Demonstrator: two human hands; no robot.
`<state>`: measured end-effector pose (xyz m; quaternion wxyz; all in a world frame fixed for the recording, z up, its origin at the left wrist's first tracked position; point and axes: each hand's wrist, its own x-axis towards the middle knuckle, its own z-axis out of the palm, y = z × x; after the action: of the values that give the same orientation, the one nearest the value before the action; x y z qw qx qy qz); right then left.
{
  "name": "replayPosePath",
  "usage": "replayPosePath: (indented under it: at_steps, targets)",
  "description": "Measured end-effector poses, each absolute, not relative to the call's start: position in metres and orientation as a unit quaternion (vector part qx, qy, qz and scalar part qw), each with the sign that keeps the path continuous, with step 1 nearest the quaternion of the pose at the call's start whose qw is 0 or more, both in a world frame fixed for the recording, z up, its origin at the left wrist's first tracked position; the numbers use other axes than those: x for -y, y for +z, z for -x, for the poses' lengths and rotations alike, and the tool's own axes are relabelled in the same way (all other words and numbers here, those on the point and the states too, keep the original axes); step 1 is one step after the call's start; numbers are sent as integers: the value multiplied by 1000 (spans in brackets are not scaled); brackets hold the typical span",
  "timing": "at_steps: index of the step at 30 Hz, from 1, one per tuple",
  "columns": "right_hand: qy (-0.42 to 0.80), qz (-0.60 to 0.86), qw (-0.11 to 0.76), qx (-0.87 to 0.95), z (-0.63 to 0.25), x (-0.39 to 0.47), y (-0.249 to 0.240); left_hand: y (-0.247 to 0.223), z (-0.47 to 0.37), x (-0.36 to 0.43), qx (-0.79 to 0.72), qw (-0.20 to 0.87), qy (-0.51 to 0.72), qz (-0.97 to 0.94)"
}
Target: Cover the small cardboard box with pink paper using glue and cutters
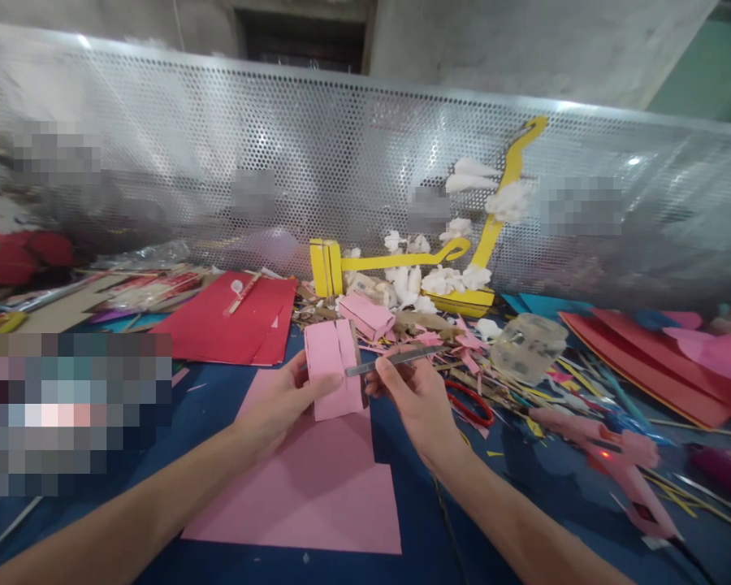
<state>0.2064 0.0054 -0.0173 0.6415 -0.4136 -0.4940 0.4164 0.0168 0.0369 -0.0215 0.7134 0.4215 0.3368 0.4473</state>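
My left hand (292,394) grips a small pink paper-covered box (326,349), its thumb pressed across the front face. A seam runs down that face, and brown cardboard shows along the right edge. In my right hand (417,398) is a slim grey metal tool, which looks like a craft knife (405,357), pinched between thumb and fingers. Its left tip meets the box near the seam; whether it cuts in I cannot tell. Beneath the box lies a pink paper sheet (317,496) on the blue table (140,520). A second pink piece (365,315) rests just behind.
Paper and cardboard scraps (463,357) pile up behind my hands. Red-handled scissors (472,406) and a pink glue gun (625,463) with a lit light lie rightward. Red sheets (231,317) are at left. Yellow shapes (326,268) with white tufts stand against a perforated metal panel (341,146).
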Motion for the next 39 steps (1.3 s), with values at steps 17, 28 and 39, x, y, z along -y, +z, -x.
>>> replayPosePath:
  at_steps: [17, 28, 39]
  targets:
    - [446, 371, 679, 450, -210, -10, -14, -22, -12, -36, -329, 681, 419, -503]
    - [425, 371, 691, 452, -205, -9, -17, -18, -14, -32, -321, 684, 405, -515]
    - [424, 367, 697, 448, -205, -10, -19, -21, -13, -34, -311, 685, 392, -530]
